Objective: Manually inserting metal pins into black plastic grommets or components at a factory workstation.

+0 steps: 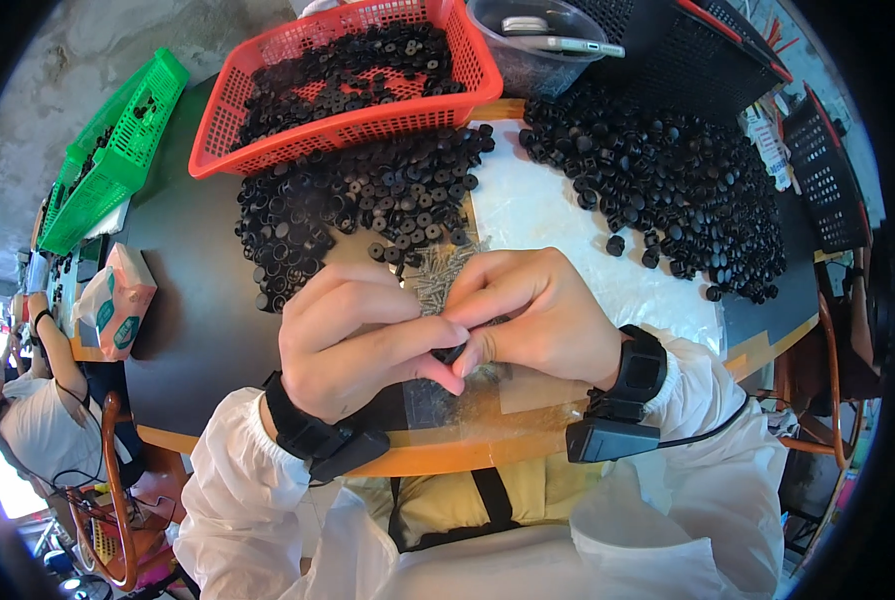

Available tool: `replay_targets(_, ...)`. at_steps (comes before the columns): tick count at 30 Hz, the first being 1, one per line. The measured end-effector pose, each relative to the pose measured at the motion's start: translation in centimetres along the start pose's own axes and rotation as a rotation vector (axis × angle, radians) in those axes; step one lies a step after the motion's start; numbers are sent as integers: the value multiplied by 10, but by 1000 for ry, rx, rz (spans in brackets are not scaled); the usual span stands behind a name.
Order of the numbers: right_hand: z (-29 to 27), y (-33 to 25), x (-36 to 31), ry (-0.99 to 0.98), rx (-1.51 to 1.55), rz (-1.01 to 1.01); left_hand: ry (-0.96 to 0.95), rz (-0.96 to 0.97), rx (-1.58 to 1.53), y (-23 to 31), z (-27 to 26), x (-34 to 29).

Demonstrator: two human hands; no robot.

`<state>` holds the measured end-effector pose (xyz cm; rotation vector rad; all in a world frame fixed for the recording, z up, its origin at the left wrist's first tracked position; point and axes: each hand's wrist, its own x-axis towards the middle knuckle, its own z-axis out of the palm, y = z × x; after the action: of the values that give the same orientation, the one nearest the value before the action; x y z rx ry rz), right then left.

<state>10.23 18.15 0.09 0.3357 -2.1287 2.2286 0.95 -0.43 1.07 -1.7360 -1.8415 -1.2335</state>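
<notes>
My left hand and my right hand meet over the near part of the table, fingertips touching. Pinched between them is a small black plastic part, mostly covered by the fingers. Just beyond the fingertips lies a pile of small metal screws, partly hidden by my hands. Past my left hand spreads a heap of black round parts, some ring-shaped and some discs with a centre hole. Black caps or knobs are heaped beyond my right hand, partly on a white sheet.
A red basket of black discs stands at the back. Beside it are a clear tub holding a phone-like device and black baskets. At left are a tissue box, a green basket and another person.
</notes>
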Motion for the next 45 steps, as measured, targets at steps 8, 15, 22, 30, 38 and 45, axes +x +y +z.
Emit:
replay_targets(8, -51, -8, 14, 429, -1444, -365, 163, -201, 394, -36, -15, -1)
replay_targets(15, -77, -2, 13, 477, -1628, -193, 40, -323, 329, -48, -13, -3)
replay_targets(22, -52, 22, 37, 219, -1393, -378, -240, -103, 202, -39, -11, -1)
replay_targets(30, -54, 24, 36, 223, -1386, -332, -318, -111, 284, -41, -6, -3)
replay_targets(38, -40, 11, 24, 295, -1023, -207, -355, -192, 302, -37, -3, -7)
replay_targets(45, -26, 6, 18, 118, -207, 49, -390, -202, 385, -37, -7, -9)
